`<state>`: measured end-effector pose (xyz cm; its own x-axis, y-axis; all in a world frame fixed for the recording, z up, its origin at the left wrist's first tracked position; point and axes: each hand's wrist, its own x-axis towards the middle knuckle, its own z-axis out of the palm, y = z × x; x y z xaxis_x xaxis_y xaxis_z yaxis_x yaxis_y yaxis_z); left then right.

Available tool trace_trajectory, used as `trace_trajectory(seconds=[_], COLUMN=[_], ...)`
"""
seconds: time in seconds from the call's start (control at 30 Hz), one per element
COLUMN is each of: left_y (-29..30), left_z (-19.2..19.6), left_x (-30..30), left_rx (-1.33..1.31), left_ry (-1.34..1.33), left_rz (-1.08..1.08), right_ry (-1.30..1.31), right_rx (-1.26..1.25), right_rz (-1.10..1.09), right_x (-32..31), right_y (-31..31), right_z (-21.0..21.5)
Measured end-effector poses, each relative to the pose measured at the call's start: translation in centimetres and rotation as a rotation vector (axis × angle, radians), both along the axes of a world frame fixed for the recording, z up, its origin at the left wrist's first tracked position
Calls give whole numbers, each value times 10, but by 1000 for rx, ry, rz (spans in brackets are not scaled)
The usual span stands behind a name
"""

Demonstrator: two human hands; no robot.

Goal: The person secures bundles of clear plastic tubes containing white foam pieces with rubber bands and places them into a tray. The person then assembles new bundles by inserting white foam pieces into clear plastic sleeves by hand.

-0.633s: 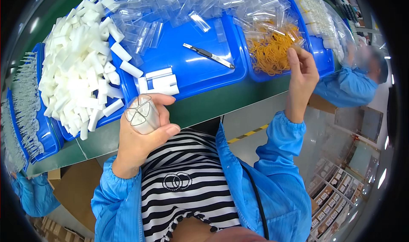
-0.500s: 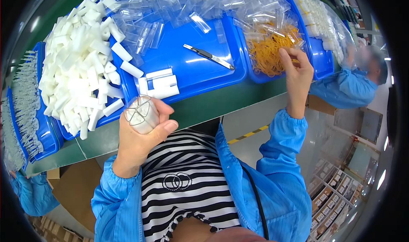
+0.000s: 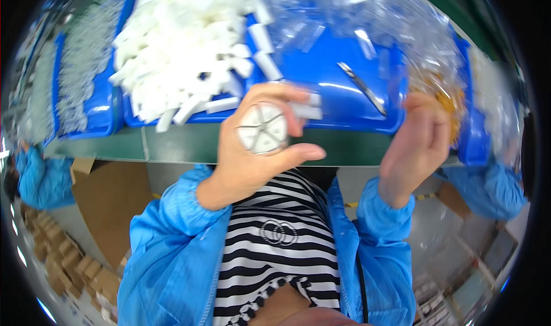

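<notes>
My left hand (image 3: 240, 162) is wrapped round a round bundle of white wedge-shaped pieces (image 3: 263, 135), whose ends meet like slices of a pie with dark lines between them. My right hand (image 3: 414, 148) is raised beside the tray of orange rubber bands (image 3: 454, 105). Motion smears its fingers, which look curled together, and whatever they hold cannot be made out. Several loose white blocks (image 3: 307, 109) lie in the blue tray (image 3: 344, 116) just beyond my left hand.
White foam-like pieces (image 3: 178, 51) are heaped at the left. Clear plastic sleeves (image 3: 367, 10) pile up at the back. A slim black-and-silver tool (image 3: 363, 89) lies in the middle tray. Small translucent parts (image 3: 86, 62) fill trays farther left. Blue-sleeved people (image 3: 488, 191) are at both sides.
My right hand has come away from the rubber bands, back toward me. My left hand still grips the bundle, its end now turned up more fully. The whole view has swung round.
</notes>
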<state>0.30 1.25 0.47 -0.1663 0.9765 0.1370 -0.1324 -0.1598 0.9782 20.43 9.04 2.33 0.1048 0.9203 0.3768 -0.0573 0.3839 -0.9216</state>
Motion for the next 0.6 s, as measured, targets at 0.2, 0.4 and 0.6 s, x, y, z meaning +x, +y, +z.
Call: trace_trajectory(seconds=[0.2, 0.4, 0.6], left_y=[-5, -11, -12], left_z=[11, 9, 13], left_x=[2, -5, -17], left_rx=[-158, -268, -379], left_ry=[-219, -245, -262], left_rz=[119, 51, -247], right_ry=[-409, 612, -449], right_rx=[140, -379, 181], right_rz=[453, 997, 478], right_x=[-43, -38, -56], right_y=[-31, -23, -14], right_z=[2, 6, 16])
